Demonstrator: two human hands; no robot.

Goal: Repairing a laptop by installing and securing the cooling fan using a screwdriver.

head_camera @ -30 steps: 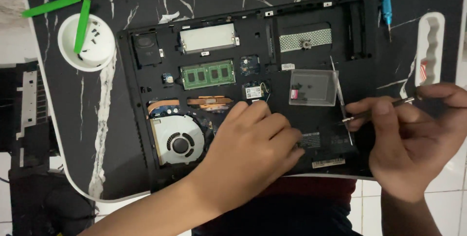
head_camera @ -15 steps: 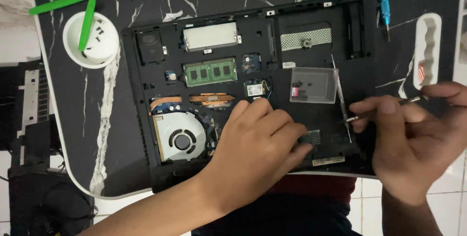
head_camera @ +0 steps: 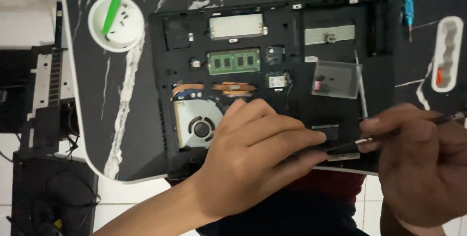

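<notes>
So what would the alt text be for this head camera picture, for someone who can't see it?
Seen from above, a person's left hand rests flat on an opened black laptop while the right hand holds a thin screwdriver to its near edge. The laptop's fan and green memory module are exposed, on a black marble-patterned table.

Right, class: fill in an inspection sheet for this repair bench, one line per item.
Surface: black marble-pattern table, white veins.
Job's things: opened laptop base, fan and green memory module exposed; screwdriver tip by the near edge.
Clutter: white cup with green pry tool; blue screwdriver; white bit holder.
Grippers: left hand rests on the base; right hand grips the screwdriver.
Cables: nothing seen.
Surroundings: white floor tiles.
</notes>
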